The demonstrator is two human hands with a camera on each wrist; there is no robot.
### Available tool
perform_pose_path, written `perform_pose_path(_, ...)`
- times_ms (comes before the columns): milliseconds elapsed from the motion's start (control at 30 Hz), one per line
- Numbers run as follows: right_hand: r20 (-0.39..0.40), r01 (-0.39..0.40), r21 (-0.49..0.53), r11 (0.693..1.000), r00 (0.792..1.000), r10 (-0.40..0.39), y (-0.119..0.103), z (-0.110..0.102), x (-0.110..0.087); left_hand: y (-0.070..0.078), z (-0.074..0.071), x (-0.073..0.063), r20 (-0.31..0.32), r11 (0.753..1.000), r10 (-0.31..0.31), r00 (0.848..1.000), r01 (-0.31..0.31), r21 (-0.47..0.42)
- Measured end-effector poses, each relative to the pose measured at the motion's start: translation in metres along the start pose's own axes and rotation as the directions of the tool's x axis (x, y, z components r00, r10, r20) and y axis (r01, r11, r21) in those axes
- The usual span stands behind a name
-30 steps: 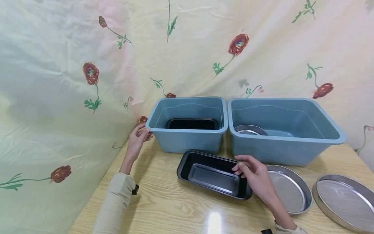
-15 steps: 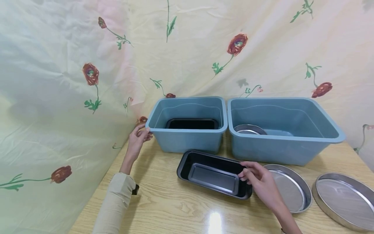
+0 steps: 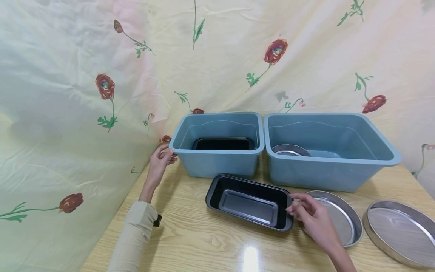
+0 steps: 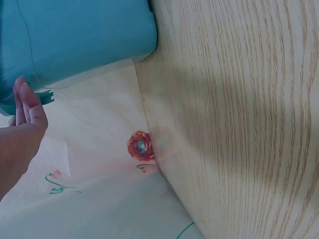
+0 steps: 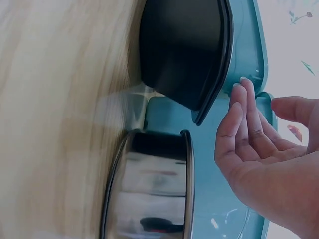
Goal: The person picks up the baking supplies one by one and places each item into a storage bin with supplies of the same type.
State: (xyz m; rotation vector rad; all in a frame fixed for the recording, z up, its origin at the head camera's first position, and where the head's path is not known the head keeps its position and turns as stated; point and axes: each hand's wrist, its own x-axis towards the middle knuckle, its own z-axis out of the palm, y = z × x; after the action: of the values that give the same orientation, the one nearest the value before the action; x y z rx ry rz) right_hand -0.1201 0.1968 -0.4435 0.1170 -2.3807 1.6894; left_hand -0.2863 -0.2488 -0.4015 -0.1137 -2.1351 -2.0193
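Note:
My left hand [image 3: 158, 166] holds the front left corner of the left blue plastic bin [image 3: 217, 163], thumb at the rim; the left wrist view shows those fingers [image 4: 31, 102] against the bin's edge. A black loaf pan [image 3: 248, 207] lies slantwise on the table before that bin. Two close rim edges show on the loaf pan in the right wrist view. Over its right end hovers my right hand [image 3: 316, 221], fingers loosely bent, with a gap to the pan in the right wrist view. Inside the left bin sits another black pan [image 3: 224, 144], partly hidden by the front wall.
A second blue bin [image 3: 316, 173] stands right beside the first, with a round metal pan [image 3: 293, 149] inside. Two more round pans, a nearer one [image 3: 334, 223] and a larger one [image 3: 401, 234], lie at the right. A flowered cloth [image 3: 221, 56] hangs behind the wooden table [image 3: 190, 234].
My right hand has drawn back to the right, from above the loaf pan's interior to its right end. The left hand and the pans have stayed in place.

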Motion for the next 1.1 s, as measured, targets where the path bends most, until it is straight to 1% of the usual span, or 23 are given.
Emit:
perform_pose_path(133, -0.003, -0.028, -0.05, 0.998, 1.0, 0.028, 0.002, -0.003, -0.003, -0.001, 0.0, 0.001, -0.003, 1.0, 0.006, 1.0, -0.006, -0.004)
perform_pose_path(233, -0.006, -0.034, -0.081, 0.996, 0.999, 0.034, 0.003, -0.005, -0.005, -0.001, 0.001, 0.001, -0.007, 1.0, 0.009, 1.0, -0.01, -0.01)
perform_pose_path(333, -0.008, -0.03, -0.087, 0.996, 1.0, 0.03, 0.005, -0.007, -0.008, -0.002, 0.0, 0.001, -0.01, 1.0, 0.01, 1.0, -0.01, -0.011)
perform_pose_path(433, -0.012, -0.018, -0.086, 0.996, 1.0, 0.017, 0.007, -0.008, -0.01, -0.003, 0.0, 0.002, -0.009, 1.0, 0.009, 1.0, -0.009, -0.016)
perform_pose_path(667, -0.033, 0.043, -0.111, 0.993, 0.998, -0.047, 0.011, -0.008, -0.014, -0.003, -0.001, 0.001, -0.003, 1.0, 0.008, 1.0, -0.008, -0.005)
perform_pose_path(733, -0.036, 0.042, -0.115, 0.992, 0.998, -0.047, 0.012, -0.009, -0.015, -0.003, -0.001, 0.001, -0.005, 1.0, 0.007, 1.0, -0.007, -0.003)
perform_pose_path(833, -0.039, 0.017, -0.131, 0.991, 0.999, -0.022, 0.013, -0.01, -0.017, -0.003, 0.0, 0.001, -0.006, 1.0, 0.007, 1.0, -0.007, -0.007)
perform_pose_path(933, -0.037, -0.025, -0.159, 0.987, 0.999, 0.02, 0.012, -0.011, -0.02, -0.002, 0.0, 0.001, -0.005, 1.0, 0.008, 1.0, -0.008, -0.009)
perform_pose_path(1100, -0.019, -0.074, -0.195, 0.978, 0.997, 0.072, 0.012, -0.011, -0.023, -0.002, 0.0, 0.001, 0.0, 1.0, 0.004, 1.0, -0.004, -0.01)
